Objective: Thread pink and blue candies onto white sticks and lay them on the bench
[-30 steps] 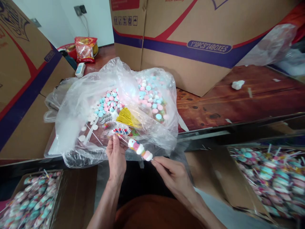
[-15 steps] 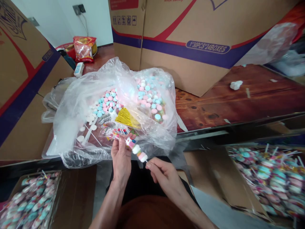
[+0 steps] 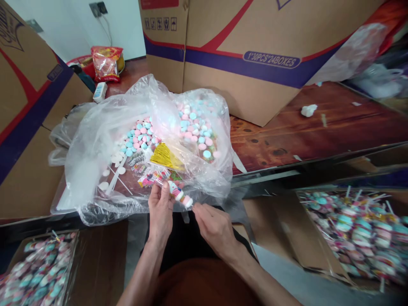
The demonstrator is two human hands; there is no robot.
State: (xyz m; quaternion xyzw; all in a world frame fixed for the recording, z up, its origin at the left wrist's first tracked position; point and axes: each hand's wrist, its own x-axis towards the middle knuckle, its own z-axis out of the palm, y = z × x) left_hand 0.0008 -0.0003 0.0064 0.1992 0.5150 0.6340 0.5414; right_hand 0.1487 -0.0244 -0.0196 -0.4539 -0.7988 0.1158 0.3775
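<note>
A marshmallow skewer [image 3: 181, 196] with white, pink and orange pieces slants between my two hands in front of the table edge. Around its upper end my left hand [image 3: 161, 208] is closed, thumb on top; clear film seems to show at the fingers, but its outline is hard to make out. My right hand [image 3: 214, 225] pinches the lower end, where the fingers hide the stick. Just beyond the left hand lie printed clear wrappers [image 3: 153, 175] and a bundle of gold twist ties [image 3: 164, 155]. Pink, blue and white marshmallows [image 3: 140, 136] are heaped behind them.
A crumpled clear plastic sheet [image 3: 95, 123] surrounds the loose candy. Large cardboard cartons [image 3: 223, 78] stand at the back and left of the wooden table [image 3: 270, 144]. Boxes of wrapped skewers sit low at left [image 3: 41, 272] and right [image 3: 360, 229]. White sticks [image 3: 124, 185] lie nearby.
The right hand has moved up and left toward the left hand. Less of the skewer shows between them now, and its bare stick is no longer visible. The whole view has shifted slightly.
</note>
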